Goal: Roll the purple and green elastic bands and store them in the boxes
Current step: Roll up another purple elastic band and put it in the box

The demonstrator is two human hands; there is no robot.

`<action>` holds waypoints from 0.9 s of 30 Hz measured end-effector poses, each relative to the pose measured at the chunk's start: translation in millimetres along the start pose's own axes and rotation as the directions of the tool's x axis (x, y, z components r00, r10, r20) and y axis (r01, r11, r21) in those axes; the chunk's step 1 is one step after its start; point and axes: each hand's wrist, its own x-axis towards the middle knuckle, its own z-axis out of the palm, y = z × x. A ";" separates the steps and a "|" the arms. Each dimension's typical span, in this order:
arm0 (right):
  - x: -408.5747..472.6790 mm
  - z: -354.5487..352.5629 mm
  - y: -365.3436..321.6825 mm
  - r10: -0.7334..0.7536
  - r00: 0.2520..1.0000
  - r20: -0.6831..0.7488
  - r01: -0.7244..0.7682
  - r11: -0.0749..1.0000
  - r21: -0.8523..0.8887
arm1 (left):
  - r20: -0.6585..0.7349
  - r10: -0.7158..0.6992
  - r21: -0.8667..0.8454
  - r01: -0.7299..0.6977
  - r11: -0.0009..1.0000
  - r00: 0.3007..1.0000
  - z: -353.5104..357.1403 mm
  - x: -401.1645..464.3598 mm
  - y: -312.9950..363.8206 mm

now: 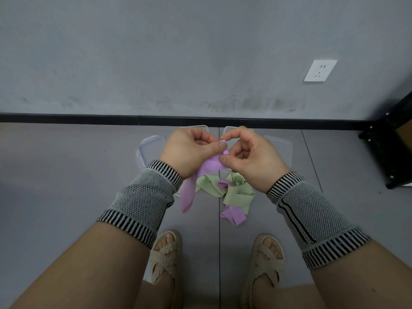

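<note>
My left hand (189,150) and my right hand (247,155) are raised together above the floor, both pinching the top end of a purple elastic band (210,167). The band hangs down between my wrists, its loose tail reaching toward the floor at the lower left. A green elastic band (236,192) lies crumpled on the floor beneath my hands, tangled with more purple band (233,216). Clear plastic boxes sit behind my hands: one box (149,150) at the left, another box (281,148) at the right, and two more mostly hidden.
A grey wall with a black skirting strip (89,118) runs close behind the boxes. A black metal shelf frame (392,152) stands at the right. A white socket (320,70) is on the wall. My sandalled feet (165,253) stand just below the bands.
</note>
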 end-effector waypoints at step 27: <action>0.3 -13.9 1.6 0.155 0.987 0.045 -0.161 0.923 0.349 | 0.115 0.236 0.448 -0.262 0.854 0.965 -7.0 3.4 -11.3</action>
